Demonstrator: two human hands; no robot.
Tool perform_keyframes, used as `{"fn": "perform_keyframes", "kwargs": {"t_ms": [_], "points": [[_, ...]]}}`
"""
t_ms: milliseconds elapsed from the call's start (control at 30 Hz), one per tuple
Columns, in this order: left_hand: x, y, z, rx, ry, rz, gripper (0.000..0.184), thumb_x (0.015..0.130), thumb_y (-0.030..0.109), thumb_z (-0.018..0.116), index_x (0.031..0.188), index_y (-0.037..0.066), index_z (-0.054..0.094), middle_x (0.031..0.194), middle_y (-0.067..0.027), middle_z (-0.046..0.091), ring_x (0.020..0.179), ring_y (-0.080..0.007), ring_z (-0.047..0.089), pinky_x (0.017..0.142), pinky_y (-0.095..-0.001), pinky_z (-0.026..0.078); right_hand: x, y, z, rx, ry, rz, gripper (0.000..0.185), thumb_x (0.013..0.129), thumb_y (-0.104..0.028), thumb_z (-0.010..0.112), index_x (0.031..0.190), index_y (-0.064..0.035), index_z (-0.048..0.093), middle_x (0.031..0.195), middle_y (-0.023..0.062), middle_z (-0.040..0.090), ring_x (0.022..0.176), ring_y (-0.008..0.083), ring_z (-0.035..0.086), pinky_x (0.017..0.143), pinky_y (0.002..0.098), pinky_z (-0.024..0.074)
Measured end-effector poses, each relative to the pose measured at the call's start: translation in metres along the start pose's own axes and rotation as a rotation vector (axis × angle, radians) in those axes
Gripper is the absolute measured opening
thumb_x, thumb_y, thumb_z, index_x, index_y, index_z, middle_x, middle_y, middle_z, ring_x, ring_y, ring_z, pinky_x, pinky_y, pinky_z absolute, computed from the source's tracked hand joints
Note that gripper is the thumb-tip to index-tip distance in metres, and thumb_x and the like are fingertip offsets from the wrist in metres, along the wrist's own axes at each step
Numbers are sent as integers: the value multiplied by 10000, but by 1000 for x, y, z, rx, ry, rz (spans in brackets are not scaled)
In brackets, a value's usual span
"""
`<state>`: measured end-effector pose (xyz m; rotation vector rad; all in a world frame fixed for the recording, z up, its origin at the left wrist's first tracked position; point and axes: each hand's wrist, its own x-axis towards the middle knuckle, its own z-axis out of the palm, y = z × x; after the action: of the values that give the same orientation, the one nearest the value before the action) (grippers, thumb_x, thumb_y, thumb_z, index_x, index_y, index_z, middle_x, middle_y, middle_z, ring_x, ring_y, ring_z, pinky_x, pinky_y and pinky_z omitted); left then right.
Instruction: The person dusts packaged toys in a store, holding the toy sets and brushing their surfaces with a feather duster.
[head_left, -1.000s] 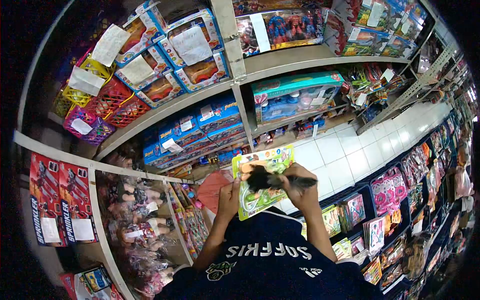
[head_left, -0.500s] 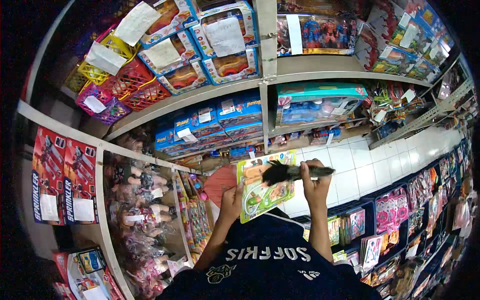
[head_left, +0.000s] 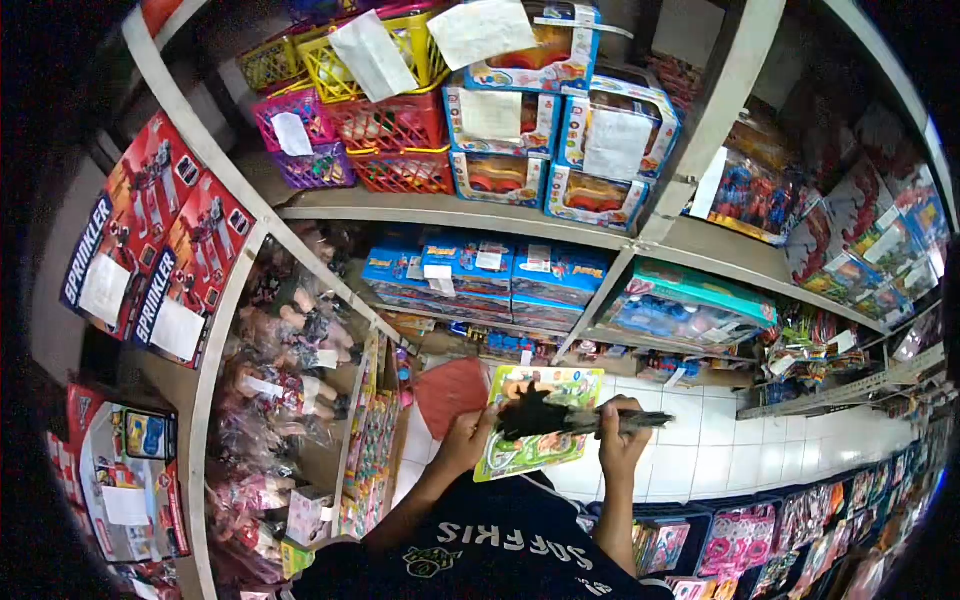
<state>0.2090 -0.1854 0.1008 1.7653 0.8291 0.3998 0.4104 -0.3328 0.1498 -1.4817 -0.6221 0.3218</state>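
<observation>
My left hand (head_left: pixel 466 441) grips the left edge of a flat toy pack (head_left: pixel 550 463) with a yellow-green border and a colourful printed front. The pack is tilted in front of my chest. In my right hand (head_left: pixel 622 432), the fingers are closed around a dark feather duster (head_left: pixel 540 416). Its black feathers lie over the face of the pack and hide part of the print. Whether the feathers press on the pack I cannot tell. Just beyond my left hand is a pinkish-red, ribbed object (head_left: pixel 448 392), partly hidden.
Ahead, a shelf (head_left: pixel 450 217) holds coloured baskets (head_left: pixel 395 130) and boxed toys (head_left: pixel 500 178), with blue boxes (head_left: pixel 465 268) below. Bagged dolls (head_left: pixel 290 390) and red sprinkler boxes (head_left: pixel 185 250) stand left. White floor tiles (head_left: pixel 700 455) run right, beside dark bins of packaged goods (head_left: pixel 735 540).
My view has turned, so the shelves sit further right and lower. The pack and both hands appear lower. The feathers have shifted left across the pack, towards my left hand.
</observation>
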Motion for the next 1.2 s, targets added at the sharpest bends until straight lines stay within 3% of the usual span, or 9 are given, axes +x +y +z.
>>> {"fn": "perform_keyframes", "kwargs": {"t_ms": [233,433,533,600,667,800,867,900,1200], "points": [[-9,-28,-40,-155,234,54,437,1010,325,432,905,-54,623,639,-94,580,606,-116,521,565,-328,424,2,-7,55,151,126,119,217,934,-177,610,1050,-59,469,752,15,548,591,67,474,503,213,373],[-18,-31,-89,-127,317,13,479,1006,351,441,777,-48,575,562,-80,505,570,-105,468,524,-335,384,12,5,110,114,144,155,198,910,-191,647,870,-19,556,723,5,561,595,64,496,512,215,373],[-33,-42,-99,-163,433,-73,468,1011,349,435,749,-22,543,545,-32,408,535,-95,408,489,-339,322,7,4,139,64,-65,15,170,907,-152,645,954,-13,560,915,49,588,800,114,549,706,240,457],[-50,-78,-101,-74,468,-132,434,1013,323,435,806,-22,597,559,-50,505,539,-105,459,514,-340,385,18,-1,145,27,-285,121,229,913,-194,641,1021,-28,527,846,42,573,755,114,535,710,248,458],[-61,-73,-90,-310,643,-169,442,1014,330,426,844,-28,621,606,-87,589,571,-117,528,548,-335,429,37,3,170,81,-69,153,192,922,-209,630,968,-34,566,818,33,576,715,95,530,640,229,440],[-76,-71,-58,-576,812,-293,451,1017,342,412,914,-29,647,708,-103,655,654,-151,604,606,-330,480,73,37,170,-25,-594,94,150,937,-189,597,919,-40,582,752,-2,526,625,63,449,563,216,370],[-83,-87,-33,180,928,-222,438,1022,328,404,923,-18,654,756,-104,672,687,-143,607,625,-318,485,87,43,176,-10,-733,24,175,936,-218,605,915,-46,585,674,-20,499,562,53,440,513,210,349],[-78,-78,-22,-306,956,-213,387,1026,270,403,949,-11,657,786,-111,683,715,-130,605,630,-310,480,97,46,178,-63,-714,50,174,939,-212,603,900,-44,576,664,-22,490,563,49,436,516,208,346],[-54,-4,59,-594,1492,-352,518,1010,397,422,768,-30,589,663,-3,545,594,-100,449,577,-279,419,170,49,162,-26,-871,-44,229,940,-244,611,860,-41,541,740,-42,466,624,36,392,534,210,315]]}}
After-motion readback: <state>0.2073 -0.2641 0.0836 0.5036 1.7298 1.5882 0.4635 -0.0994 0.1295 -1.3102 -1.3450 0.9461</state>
